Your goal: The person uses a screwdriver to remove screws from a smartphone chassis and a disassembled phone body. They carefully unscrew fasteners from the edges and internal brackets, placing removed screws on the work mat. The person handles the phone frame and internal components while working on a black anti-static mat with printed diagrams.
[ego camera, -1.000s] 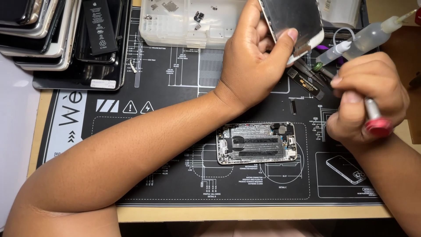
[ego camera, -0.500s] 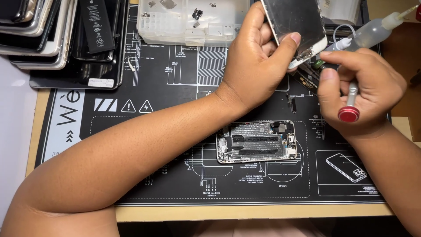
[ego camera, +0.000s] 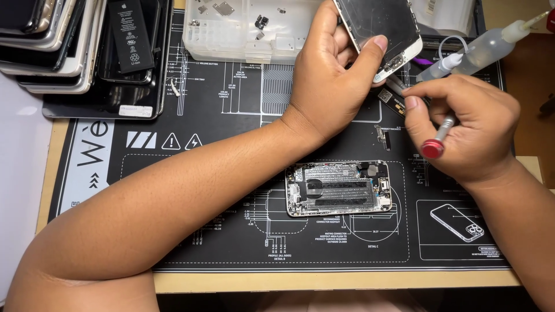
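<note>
1. The left hand (ego camera: 329,86) grips a phone screen (ego camera: 381,29), tilted up above the black mat (ego camera: 231,144) on the bench.
2. The right hand (ego camera: 468,127) clenches a red-capped screwdriver (ego camera: 436,141), tip at the screen's lower edge.
3. An opened phone body (ego camera: 338,188) lies on the mat, between the forearms.

Bright, even, from overhead. Soft short shadows under the left hand (ego camera: 329,81) and its forearm on the black work mat (ego camera: 231,231). Mild glare on the phone screen panel (ego camera: 378,26), on the metal plates of the open phone body (ego camera: 338,188) and on the clear parts tray (ego camera: 248,32). Sharp focus across the middle; fine mat print legible. Slight softness at the right hand (ego camera: 468,127) and the glue bottle (ego camera: 485,46). Darker bottom edge.
</note>
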